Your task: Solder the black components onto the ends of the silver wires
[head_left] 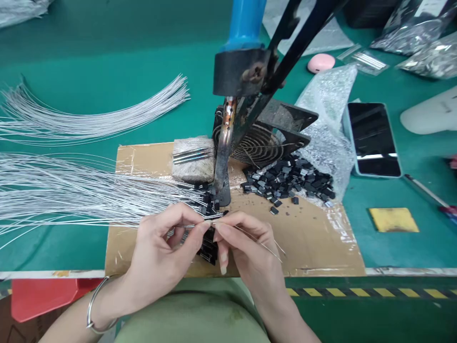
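Note:
My left hand (166, 245) is closed in a pinch, thumb against forefinger, on a thin grey wire. Its fingertips meet those of my right hand (250, 243), which pinches fine wires (266, 246) that stick out past its palm to the right. The exact join between the fingertips is too small to make out. Just behind and left of my hands lies a loose bundle of grey wires (89, 193), its ends reaching a cluster of small black parts (209, 202). More black pieces show below my fingertips, partly hidden by my hands.
A blue-handled hot-air gun (246, 24) points its metal nozzle down behind my hands. Beside it are a black fan (264, 143), a block with metal rods (193, 159) and a pile of black parts (289, 178) on cardboard (314, 243). A phone (373, 138) lies right, another wire bundle (107, 116) left.

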Demonstrator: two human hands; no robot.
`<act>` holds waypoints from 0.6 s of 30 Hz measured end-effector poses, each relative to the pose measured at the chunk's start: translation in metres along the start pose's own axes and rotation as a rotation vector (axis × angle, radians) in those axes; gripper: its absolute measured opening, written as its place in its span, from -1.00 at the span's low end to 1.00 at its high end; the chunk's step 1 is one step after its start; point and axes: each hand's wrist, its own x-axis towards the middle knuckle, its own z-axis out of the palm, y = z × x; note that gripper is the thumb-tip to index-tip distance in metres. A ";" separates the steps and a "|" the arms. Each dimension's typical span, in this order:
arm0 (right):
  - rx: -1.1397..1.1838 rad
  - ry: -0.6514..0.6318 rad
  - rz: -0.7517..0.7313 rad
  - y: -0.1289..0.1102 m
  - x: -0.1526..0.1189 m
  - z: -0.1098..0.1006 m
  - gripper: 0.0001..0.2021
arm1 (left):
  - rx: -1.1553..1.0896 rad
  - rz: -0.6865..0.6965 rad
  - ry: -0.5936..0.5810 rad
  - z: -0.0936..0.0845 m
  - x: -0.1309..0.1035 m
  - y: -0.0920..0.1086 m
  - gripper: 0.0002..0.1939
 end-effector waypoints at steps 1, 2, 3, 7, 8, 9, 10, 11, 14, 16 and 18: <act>-0.009 0.000 0.000 0.000 0.000 -0.001 -0.90 | 0.000 0.002 0.003 0.000 0.000 0.000 -0.84; -0.019 -0.002 0.000 0.000 0.000 -0.001 -0.91 | -0.003 0.001 0.004 0.000 0.000 0.000 -0.85; -0.026 -0.003 -0.003 0.000 0.000 -0.001 -0.91 | -0.009 -0.003 0.006 0.001 0.001 0.000 -0.85; -0.013 0.002 -0.022 0.001 -0.001 0.000 -0.92 | -0.038 -0.020 0.027 0.003 0.001 -0.002 -0.86; -0.007 0.010 -0.025 0.002 -0.001 0.001 -0.91 | -0.041 -0.019 0.033 0.004 0.000 -0.003 -0.86; -0.004 0.020 -0.028 0.003 -0.001 0.001 -0.91 | -0.041 -0.014 0.044 0.005 0.000 -0.004 -0.86; -0.002 0.032 -0.029 0.004 -0.001 0.002 -0.91 | -0.036 -0.007 0.052 0.006 -0.001 -0.004 -0.86; 0.001 0.047 -0.032 0.005 -0.001 0.003 -0.91 | -0.029 0.003 0.061 0.007 -0.001 -0.005 -0.86; 0.019 0.104 -0.071 0.007 -0.001 0.008 -0.91 | -0.010 0.033 0.085 0.009 -0.004 -0.007 -0.85; 0.033 0.140 -0.103 0.009 0.000 0.012 -0.89 | -0.018 0.033 0.085 0.010 -0.005 -0.008 -0.85; 0.037 0.160 -0.117 0.011 0.000 0.016 -0.88 | -0.038 0.024 0.084 0.011 -0.005 -0.009 -0.84</act>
